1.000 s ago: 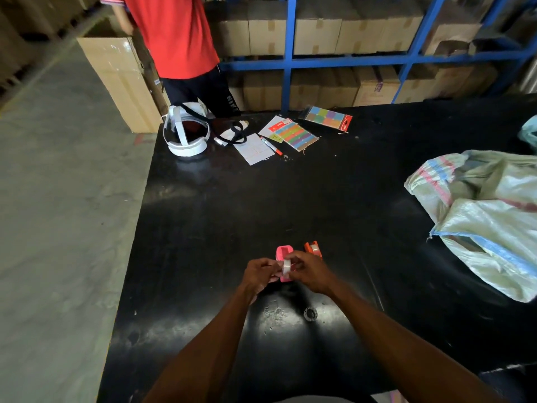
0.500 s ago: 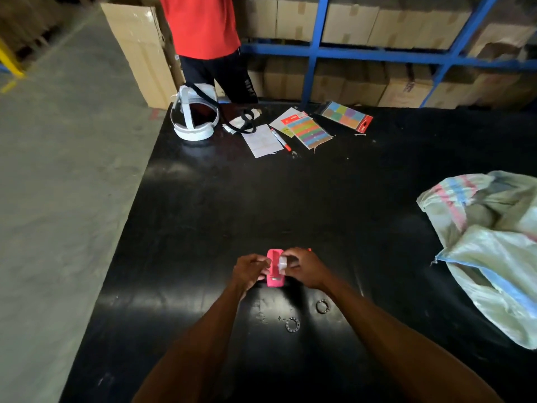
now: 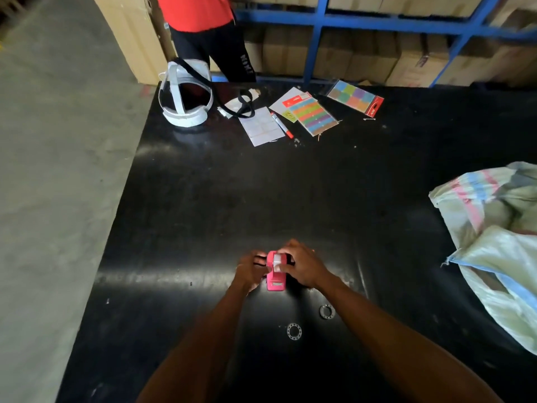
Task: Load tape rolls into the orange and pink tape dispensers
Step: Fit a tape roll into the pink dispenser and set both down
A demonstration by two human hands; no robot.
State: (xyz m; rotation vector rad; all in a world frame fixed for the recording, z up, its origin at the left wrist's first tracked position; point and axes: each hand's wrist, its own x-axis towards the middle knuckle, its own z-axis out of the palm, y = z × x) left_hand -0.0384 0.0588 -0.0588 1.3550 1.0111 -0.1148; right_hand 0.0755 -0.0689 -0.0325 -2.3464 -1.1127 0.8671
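Note:
The pink tape dispenser [image 3: 275,279] stands on the black table [image 3: 261,199], its cutter end toward me. My left hand [image 3: 249,269] grips its left side. My right hand [image 3: 302,267] is closed over its top right, fingers pinching a whitish tape roll [image 3: 277,260] that sits in the dispenser's slot. The orange dispenser is hidden behind my right hand; only a sliver of orange [image 3: 312,251] shows. Two small ring-shaped tape cores lie nearer to me, one [image 3: 294,331] in front and the other [image 3: 327,311] to its right.
A woven sack [image 3: 494,234] lies at the table's right. Far side: a white headset [image 3: 186,97], paper sheets [image 3: 261,126], a red pen [image 3: 282,125], coloured sticker packs [image 3: 315,116]. A person in a red shirt [image 3: 203,21] stands beyond, by cardboard boxes and blue shelving.
My hands and the pink dispenser stay together on the table. The orange dispenser, visible one second ago, is now covered by my right hand. The camera tilted down, showing a second ring.

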